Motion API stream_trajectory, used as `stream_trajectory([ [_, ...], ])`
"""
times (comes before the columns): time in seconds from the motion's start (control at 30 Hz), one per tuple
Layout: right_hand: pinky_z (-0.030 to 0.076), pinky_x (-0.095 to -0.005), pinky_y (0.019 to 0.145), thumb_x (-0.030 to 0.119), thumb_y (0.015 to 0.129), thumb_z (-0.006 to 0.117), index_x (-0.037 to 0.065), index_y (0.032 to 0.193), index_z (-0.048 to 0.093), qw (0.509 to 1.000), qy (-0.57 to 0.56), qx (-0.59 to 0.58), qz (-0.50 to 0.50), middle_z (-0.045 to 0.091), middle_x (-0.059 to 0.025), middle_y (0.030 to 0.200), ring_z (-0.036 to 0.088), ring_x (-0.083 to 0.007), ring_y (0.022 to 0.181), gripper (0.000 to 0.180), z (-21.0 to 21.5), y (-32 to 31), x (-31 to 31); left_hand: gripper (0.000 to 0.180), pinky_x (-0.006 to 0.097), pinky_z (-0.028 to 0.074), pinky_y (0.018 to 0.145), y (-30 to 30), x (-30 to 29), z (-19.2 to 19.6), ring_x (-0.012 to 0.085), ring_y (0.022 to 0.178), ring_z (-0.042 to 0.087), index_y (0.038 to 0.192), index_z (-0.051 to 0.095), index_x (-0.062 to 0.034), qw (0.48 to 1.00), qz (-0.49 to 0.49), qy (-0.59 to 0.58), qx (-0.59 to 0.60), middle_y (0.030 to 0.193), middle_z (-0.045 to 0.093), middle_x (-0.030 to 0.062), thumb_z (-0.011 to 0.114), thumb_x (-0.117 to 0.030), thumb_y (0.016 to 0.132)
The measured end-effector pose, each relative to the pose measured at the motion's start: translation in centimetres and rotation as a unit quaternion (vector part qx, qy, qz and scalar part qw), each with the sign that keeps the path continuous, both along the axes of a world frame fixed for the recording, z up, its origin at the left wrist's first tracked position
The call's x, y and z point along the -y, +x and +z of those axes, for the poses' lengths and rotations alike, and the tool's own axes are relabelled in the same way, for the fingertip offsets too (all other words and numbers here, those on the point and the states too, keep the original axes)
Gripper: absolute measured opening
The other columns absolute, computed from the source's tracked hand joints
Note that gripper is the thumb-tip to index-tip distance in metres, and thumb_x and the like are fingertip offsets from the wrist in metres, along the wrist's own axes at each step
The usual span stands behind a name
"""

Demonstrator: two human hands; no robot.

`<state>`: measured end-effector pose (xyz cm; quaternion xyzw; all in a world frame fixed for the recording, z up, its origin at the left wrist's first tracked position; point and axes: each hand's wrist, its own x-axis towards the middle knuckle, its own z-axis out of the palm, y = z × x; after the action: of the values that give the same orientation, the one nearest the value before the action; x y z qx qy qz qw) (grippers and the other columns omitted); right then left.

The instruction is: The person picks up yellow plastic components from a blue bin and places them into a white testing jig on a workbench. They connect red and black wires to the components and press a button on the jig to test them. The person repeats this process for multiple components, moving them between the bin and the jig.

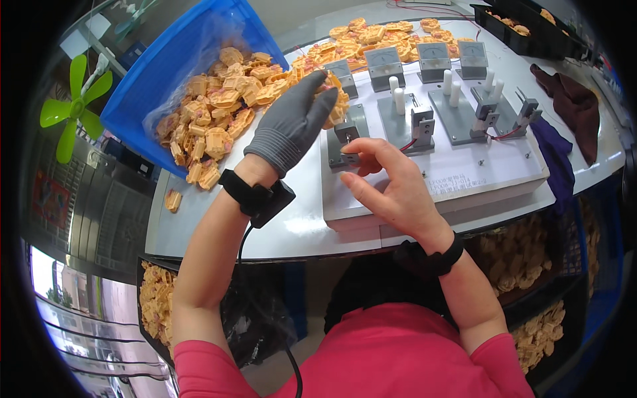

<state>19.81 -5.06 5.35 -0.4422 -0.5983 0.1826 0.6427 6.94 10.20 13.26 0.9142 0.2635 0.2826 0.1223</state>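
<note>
My left hand, in a grey glove, is closed round an orange-yellow plastic part. It holds the part over the leftmost grey plate of the test fixture. My bare right hand is at the front of that same plate. Its index finger and thumb lie on either side of a small metal clamp block, apparently gripping it. Several similar stations stand to the right, with white posts, metal clamps and red wires. Behind them is a row of grey dial meters.
A tilted blue bin spills orange parts at the left. More parts cover the table's back. Dark cloths lie at the right, near a black tray. Below the table are crates of parts. A green fan stands far left.
</note>
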Motion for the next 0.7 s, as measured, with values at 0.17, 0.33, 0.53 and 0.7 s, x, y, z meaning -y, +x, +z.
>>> stream_trajectory([
  [0.17, 0.052, -0.0326, 0.078, 0.017, 0.086, 0.072, 0.004, 0.116, 0.061, 1.000, 0.002, 0.020, -0.009, 0.063, -0.0111, 0.099, 0.062, -0.0211, 0.084, 0.034, -0.1, 0.1, -0.2, 0.056, 0.033, 0.049, 0.092, 1.1, 0.1, 0.9, 0.0245, 0.108, 0.064, 0.143, 0.045, 0.0015, 0.987, 0.012, -0.096, -0.131, 0.123, 0.064, 0.0207, 0.046, -0.039, 0.104],
  [0.33, 0.049, -0.0362, 0.086, 0.011, 0.086, 0.070, 0.002, 0.116, 0.059, 0.992, 0.071, 0.025, -0.101, 0.060, -0.0128, 0.102, 0.060, -0.0250, 0.093, 0.034, -0.7, -0.2, -0.7, 0.064, 0.034, 0.051, 0.087, -0.6, -1.3, -1.2, 0.0233, 0.097, 0.066, 0.142, 0.048, -0.0028, 0.978, -0.031, -0.204, -0.012, 0.117, 0.067, 0.0164, 0.043, -0.053, 0.102],
  [0.53, 0.046, -0.0388, 0.087, 0.006, 0.086, 0.067, 0.001, 0.112, 0.059, 0.988, 0.067, 0.022, -0.136, 0.059, -0.0129, 0.100, 0.058, -0.0302, 0.096, 0.028, -0.4, -0.4, -0.2, 0.068, 0.035, 0.042, 0.105, -4.2, -10.0, -3.8, 0.0280, 0.125, 0.054, 0.147, 0.043, -0.0072, 0.979, 0.109, -0.142, -0.098, 0.136, 0.056, 0.0176, 0.056, -0.050, 0.097],
  [0.7, 0.046, -0.0410, 0.080, 0.004, 0.083, 0.067, 0.002, 0.097, 0.060, 0.992, -0.003, 0.065, -0.109, 0.059, -0.0120, 0.093, 0.057, -0.0318, 0.090, 0.016, -0.6, -0.5, -0.3, 0.078, 0.040, 0.037, 0.112, -2.5, -14.1, -5.1, 0.0366, 0.135, 0.043, 0.146, 0.045, -0.0120, 0.930, 0.207, -0.027, -0.301, 0.146, 0.047, 0.0194, 0.068, -0.051, 0.082],
])
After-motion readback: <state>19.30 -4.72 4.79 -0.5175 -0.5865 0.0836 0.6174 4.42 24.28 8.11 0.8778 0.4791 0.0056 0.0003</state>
